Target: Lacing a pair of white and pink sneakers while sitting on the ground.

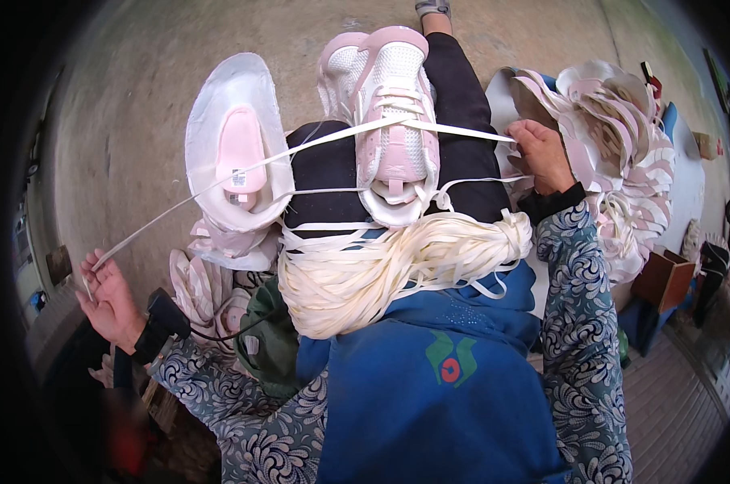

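Observation:
On my lap lies a pink and white sneaker upper (393, 153), toe pointing away from me. White shoelace (332, 137) is threaded through its far eyelets, and its two ends run out to either side. Far out to the left, my left hand (113, 302) has one end drawn long and taut, with the lace passing over its curled fingers. My right hand (542, 155) pinches the shorter end to the right of the upper. Between the upper and my blue apron (429, 363) rests a thick bundle of cream laces (397, 274).
Left of my knee sits another upper (244, 153) with a pale lining and pink tongue. A second sneaker upper (336, 73) lies beyond the laced one. Several stacked pink and white uppers (615, 129) are at the right, near a brown box (663, 278). Green cloth (270, 339) lies by my left side.

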A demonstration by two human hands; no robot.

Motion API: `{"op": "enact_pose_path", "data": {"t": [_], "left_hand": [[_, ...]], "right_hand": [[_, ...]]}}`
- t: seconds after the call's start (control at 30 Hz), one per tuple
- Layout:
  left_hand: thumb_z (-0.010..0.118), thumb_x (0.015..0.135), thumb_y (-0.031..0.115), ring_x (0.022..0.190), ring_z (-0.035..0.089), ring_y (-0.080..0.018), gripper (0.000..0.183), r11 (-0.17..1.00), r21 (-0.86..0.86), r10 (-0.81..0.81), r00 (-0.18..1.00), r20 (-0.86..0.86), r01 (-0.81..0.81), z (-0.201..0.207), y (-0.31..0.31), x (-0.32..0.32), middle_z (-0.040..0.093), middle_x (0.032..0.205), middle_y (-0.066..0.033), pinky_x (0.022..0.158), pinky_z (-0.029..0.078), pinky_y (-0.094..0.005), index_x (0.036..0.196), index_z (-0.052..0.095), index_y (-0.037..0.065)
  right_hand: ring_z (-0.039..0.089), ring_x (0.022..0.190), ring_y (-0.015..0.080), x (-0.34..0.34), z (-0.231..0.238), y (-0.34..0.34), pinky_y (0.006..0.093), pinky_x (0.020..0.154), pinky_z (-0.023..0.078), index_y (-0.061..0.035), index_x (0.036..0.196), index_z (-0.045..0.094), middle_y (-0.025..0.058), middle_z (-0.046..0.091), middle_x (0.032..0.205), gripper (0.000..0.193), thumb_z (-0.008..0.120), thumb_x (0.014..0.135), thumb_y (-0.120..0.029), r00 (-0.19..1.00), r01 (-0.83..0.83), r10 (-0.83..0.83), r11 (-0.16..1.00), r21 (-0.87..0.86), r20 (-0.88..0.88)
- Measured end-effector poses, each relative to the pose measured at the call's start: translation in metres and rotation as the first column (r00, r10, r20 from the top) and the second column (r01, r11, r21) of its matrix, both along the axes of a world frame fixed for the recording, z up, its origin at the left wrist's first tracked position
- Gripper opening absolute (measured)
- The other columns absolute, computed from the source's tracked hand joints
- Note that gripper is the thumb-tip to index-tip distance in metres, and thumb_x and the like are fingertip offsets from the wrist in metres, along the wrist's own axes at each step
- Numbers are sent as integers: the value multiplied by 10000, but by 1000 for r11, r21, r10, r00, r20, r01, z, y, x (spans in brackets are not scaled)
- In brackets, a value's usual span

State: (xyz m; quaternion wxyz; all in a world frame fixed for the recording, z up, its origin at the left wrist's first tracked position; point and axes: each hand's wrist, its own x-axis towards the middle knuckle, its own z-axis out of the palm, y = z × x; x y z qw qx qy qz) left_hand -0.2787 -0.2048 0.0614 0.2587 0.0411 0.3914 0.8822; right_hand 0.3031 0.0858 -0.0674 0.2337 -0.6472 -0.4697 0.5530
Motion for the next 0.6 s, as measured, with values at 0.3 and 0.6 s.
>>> {"op": "enact_pose_path", "data": {"t": [0.3, 0.6], "left_hand": [[582, 910, 94, 778, 478, -94, 284, 818, -336, -543, 821, -179, 468, 0, 89, 145, 544, 1017, -72, 713, 404, -217, 1150, 547, -54], [543, 929, 124, 630, 477, -48, 320, 395, -753, -868, 481, -119, 527, -22, 148, 243, 607, 929, -47, 597, 408, -187, 1205, 548, -39]], "right_hand": [[428, 465, 63, 2, -1, -1, 227, 398, 322, -15, 850, 653, -23, 495, 626, 209, 558, 895, -196, 998, -46, 50, 994, -98, 40], [408, 439, 42, -15, 33, -4, 210, 373, 298, -21, 880, 656, -38, 458, 565, 201, 545, 906, -187, 988, -155, 155, 980, -125, -10]]}}
